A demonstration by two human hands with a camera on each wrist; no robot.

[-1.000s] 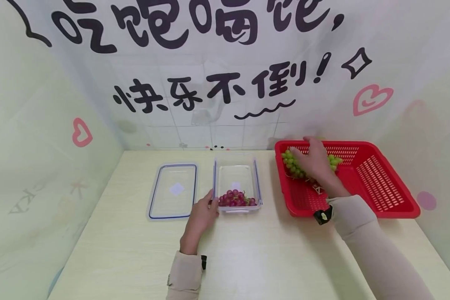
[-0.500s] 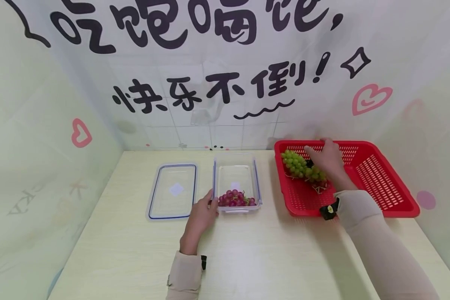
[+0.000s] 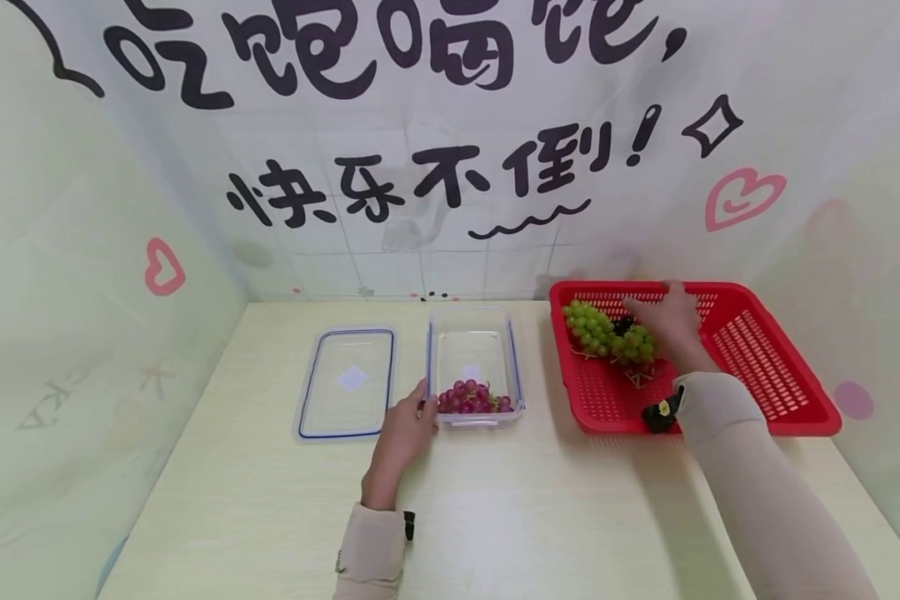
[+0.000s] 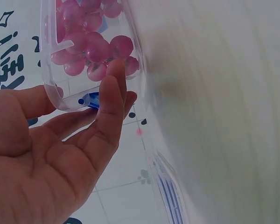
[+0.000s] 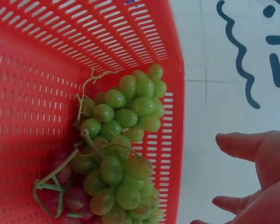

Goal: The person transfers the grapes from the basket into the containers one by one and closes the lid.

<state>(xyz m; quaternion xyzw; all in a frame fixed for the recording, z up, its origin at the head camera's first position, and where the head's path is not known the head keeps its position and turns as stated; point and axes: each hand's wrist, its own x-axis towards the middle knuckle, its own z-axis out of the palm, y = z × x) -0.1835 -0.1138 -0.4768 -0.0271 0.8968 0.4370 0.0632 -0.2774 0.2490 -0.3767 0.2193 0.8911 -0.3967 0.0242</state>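
My left hand [image 3: 405,429] grips the near left corner of a clear plastic food container [image 3: 471,358]. In the left wrist view, the thumb and fingers of that hand [image 4: 70,158] lie on either side of the corner. A bunch of red grapes [image 3: 472,397] lies at the container's near end. Over the back of a red basket [image 3: 690,408], my right hand [image 3: 671,321] has its fingers spread and holds nothing. Green grapes [image 3: 588,329] lie below and left of it. The right wrist view also shows red grapes [image 5: 77,198] partly under the green grapes [image 5: 126,112].
A clear lid [image 3: 345,383] with a blue seal lies flat on the pale table [image 3: 495,517], left of the container. The basket stands at the back right, close to the printed wall curtain [image 3: 450,267]. Something dark [image 3: 624,323] sits behind the green grapes.
My right hand has moved to the right, off the green grapes, uncovering more of them. The left hand and the container have stayed in place.
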